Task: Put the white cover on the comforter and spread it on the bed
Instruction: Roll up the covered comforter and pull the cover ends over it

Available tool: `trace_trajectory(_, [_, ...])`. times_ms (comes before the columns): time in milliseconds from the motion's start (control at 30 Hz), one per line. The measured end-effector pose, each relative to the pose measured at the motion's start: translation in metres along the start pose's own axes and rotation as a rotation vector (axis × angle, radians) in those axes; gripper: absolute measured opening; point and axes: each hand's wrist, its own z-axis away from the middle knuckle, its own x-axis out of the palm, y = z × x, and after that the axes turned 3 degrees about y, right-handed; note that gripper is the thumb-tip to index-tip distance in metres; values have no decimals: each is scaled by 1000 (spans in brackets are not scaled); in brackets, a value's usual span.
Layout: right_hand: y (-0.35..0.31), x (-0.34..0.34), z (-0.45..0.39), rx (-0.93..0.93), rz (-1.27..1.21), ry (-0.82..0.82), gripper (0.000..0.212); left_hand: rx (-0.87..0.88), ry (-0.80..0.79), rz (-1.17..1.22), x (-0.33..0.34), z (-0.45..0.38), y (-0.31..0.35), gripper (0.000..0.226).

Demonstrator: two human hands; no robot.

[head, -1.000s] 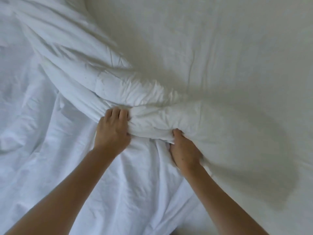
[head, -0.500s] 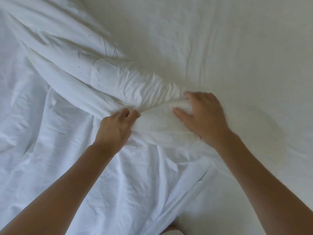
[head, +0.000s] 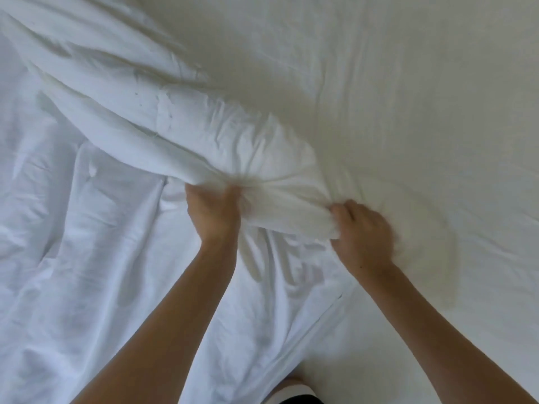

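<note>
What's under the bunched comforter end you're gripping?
Under the comforter, thin white cover spreads left and near; bare bed sheet lies right. Left hand and right hand grip it; directly beneath is hidden.

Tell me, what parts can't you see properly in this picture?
- Left hand, head view: fingertips buried in the bunched comforter.
- Right hand, head view: motion-blurred, fingertips tucked into the fabric.
- Comforter and white cover: both run off the left edge.
- Bed: cut off at every edge.
</note>
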Motion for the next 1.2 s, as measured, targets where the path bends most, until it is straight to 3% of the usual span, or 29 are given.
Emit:
trace_trajectory(67, [13,-16,4,95,55,189,46,131,-48,28,9,-5,16,24])
trace_trajectory(133, [15,-22,14,208,68,288,38,88,-191,181,16,-8,26,24])
trace_trajectory(200, [0,-10,36,241,42,197,39,-68,-262,207,18,-19,13,28])
trace_trajectory(300, [-40,7,67,77,-28,-129,62,-251,-98,121,5,-32,-23,23])
trace_trajectory(400, [-59,-2,61,13,-158,-263,56,-184,56,58,-4,-29,-39,35])
trace_trajectory(467, [-56,-17,46,-34,-264,-265,35,-96,166,20,-2,-21,-34,52])
trace_trajectory(533, [-38,-35,25,-13,-380,-202,25,78,287,-80,4,-11,-27,70])
trace_trajectory(633, [17,-45,-18,343,-504,-112,51,425,354,-244,12,5,-9,79])
trace_trajectory(700, [50,-34,-39,628,-623,-427,81,738,265,-379,16,15,-6,70])
trace_trajectory(767, [62,-18,-43,721,-667,-788,99,1041,101,-546,18,19,-12,59])
trace_trajectory(800, [62,-13,-42,720,-667,-888,98,1137,4,-620,18,20,-15,55])
trace_trajectory(867, [57,-12,-40,690,-609,-932,91,1239,-153,-737,14,16,-23,51])
trace_trajectory(967, [30,-22,-28,582,-331,-817,81,1342,-261,-914,12,7,-17,64])
trace_trajectory(1033, [-7,-30,0,429,-65,-535,74,1527,-337,-1133,13,0,-6,75])
trace_trajectory(1100, [-46,-38,29,345,-21,-322,69,1726,-428,-1401,15,-10,6,76])
trace_trajectory(1200, [-87,-41,53,375,-77,-264,70,1814,-491,-1535,16,-29,17,69])
